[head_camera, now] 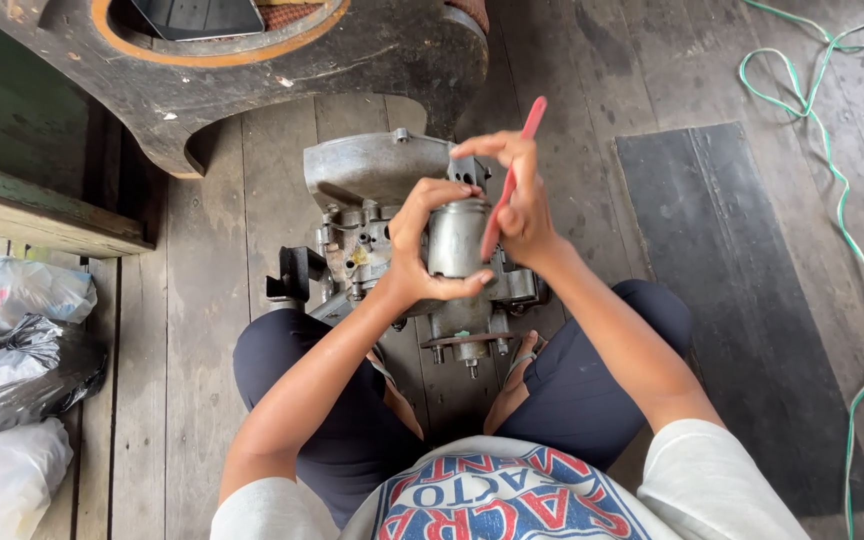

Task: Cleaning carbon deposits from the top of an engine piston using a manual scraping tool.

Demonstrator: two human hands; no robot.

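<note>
Our left hand wraps its grip around a metal can, held up over the engine on the wood floor. Our right hand pinches a red stick beside the can.

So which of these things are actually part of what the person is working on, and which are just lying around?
In use:
- left hand wrapped around the grey metal cylinder
- right hand holding the thin red tool
- engine block on the floor, between the knees

Lying about:
- green cord
- dark mat
- plastic bags
- dark wooden piece above
</note>
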